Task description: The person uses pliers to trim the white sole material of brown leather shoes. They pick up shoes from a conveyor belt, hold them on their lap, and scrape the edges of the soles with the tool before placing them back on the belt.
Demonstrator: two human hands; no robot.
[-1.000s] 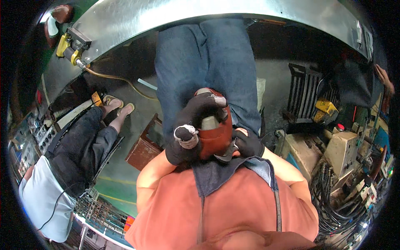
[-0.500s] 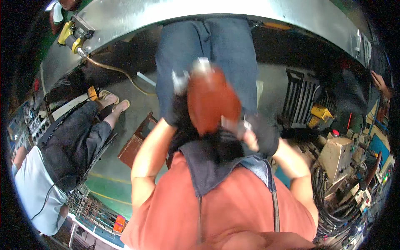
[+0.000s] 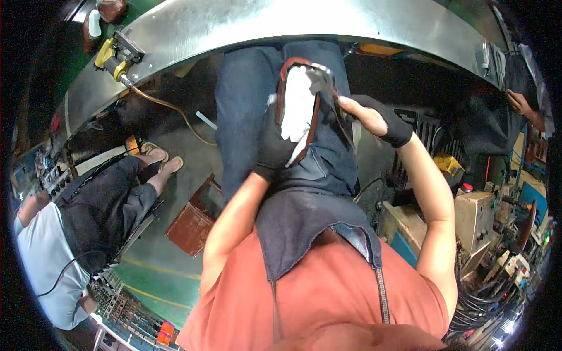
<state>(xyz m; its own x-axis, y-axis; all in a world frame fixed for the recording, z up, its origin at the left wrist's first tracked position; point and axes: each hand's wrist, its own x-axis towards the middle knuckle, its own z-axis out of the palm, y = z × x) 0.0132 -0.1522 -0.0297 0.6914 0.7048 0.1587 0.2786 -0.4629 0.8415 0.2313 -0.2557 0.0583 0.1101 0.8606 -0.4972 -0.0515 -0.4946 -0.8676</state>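
Note:
A brown shoe upper [image 3: 313, 133] lies over my lap, its white underside facing up inside a brown rim. My left hand [image 3: 276, 143], in a black glove, is closed round its left side; some of those fingers are hidden. To the shoe's right, my gloved right hand [image 3: 374, 117], with bare fingertips, grips a metal tool that looks like pincers [image 3: 321, 77]. The tool's head meets the far end of the white underside, and its dark handle runs back under my fingers.
A shiny metal bench [image 3: 246, 22] curves across the far side. On its left end lies a yellow air tool [image 3: 114, 60] with a hose [image 3: 167, 105]. A brown box-like stool [image 3: 192, 228] stands left. One person [image 3: 58, 251] sits at left; another's hand [image 3: 518, 102] shows at far right.
The shoe has turned from its brown upper side to its white underside. My right hand has moved up and away from my body, bringing the tool to the shoe's far end.

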